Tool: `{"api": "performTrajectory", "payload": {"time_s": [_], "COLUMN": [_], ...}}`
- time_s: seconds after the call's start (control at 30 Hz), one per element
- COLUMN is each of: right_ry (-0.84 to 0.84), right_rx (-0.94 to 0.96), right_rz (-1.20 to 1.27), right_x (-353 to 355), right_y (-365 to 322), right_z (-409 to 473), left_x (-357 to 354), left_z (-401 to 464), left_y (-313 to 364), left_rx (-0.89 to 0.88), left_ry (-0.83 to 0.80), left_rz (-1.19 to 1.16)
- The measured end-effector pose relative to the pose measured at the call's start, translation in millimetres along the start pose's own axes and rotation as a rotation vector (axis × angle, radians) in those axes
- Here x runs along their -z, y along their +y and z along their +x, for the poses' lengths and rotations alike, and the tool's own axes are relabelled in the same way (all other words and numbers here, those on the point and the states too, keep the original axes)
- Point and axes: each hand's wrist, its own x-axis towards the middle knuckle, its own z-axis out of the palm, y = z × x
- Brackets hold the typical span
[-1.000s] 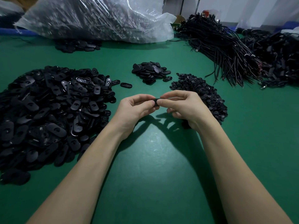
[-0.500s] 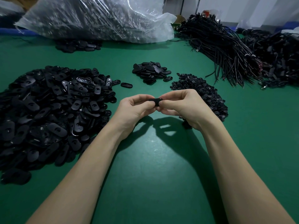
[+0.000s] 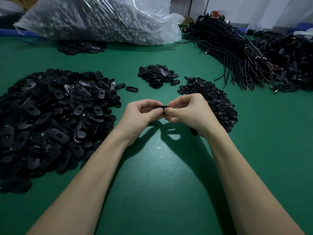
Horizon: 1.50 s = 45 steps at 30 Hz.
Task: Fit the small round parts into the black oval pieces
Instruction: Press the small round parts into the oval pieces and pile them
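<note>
Above the middle of the green table, my left hand (image 3: 141, 114) and my right hand (image 3: 188, 111) meet and pinch one black oval piece (image 3: 160, 107) between their fingertips. Fingers hide most of it, and any small round part on it cannot be made out. A large heap of black oval pieces (image 3: 50, 119) spreads over the left of the table. Just behind my right hand lies a heap of small round parts (image 3: 211, 97). A smaller pile of oval pieces (image 3: 157, 75) sits farther back.
A single oval piece (image 3: 131, 89) lies loose beside the big heap. A clear plastic bag (image 3: 101, 17) full of parts fills the back left, with more ovals (image 3: 81, 48) in front of it. Bundles of black cables (image 3: 237, 51) cover the back right.
Both hands stayed together over the table centre. They rose slightly and the fingers shifted on the oval piece, which now shows a little more between the fingertips.
</note>
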Motion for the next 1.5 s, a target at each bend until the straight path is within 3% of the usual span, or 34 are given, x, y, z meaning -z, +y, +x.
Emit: {"api": "performTrajectory", "payload": {"time_s": [0.23, 0.47, 0.57, 0.73, 1.07, 1.33, 1.5], "right_ry": [0.049, -0.035, 0.06, 0.16, 0.258, 0.286, 0.287], "right_rx": [0.089, 0.142, 0.122, 0.097, -0.041, -0.045, -0.013], "right_rz": [-0.174, -0.049, -0.081, -0.095, 0.109, 0.151, 0.031], "right_x": [-9, -3, -6, -12, -28, -26, -24], "right_y": [3, 1, 4, -2, -11, -4, 0], "right_z": [1, 8, 19, 61, 145, 149, 133], "left_x": [-8, -9, -8, -7, -6, -7, -7], "left_z": [-1, 4, 7, 9, 10, 11, 11], "left_y": [-2, -6, -4, -1, 0, -1, -1], "left_rx": [-0.039, 0.002, 0.025, 0.07, 0.098, 0.106, 0.104], "left_ry": [0.09, 0.207, 0.262, 0.259, 0.232, 0.208, 0.206], "left_rz": [0.134, -0.019, -0.095, -0.165, -0.208, -0.167, -0.153]}}
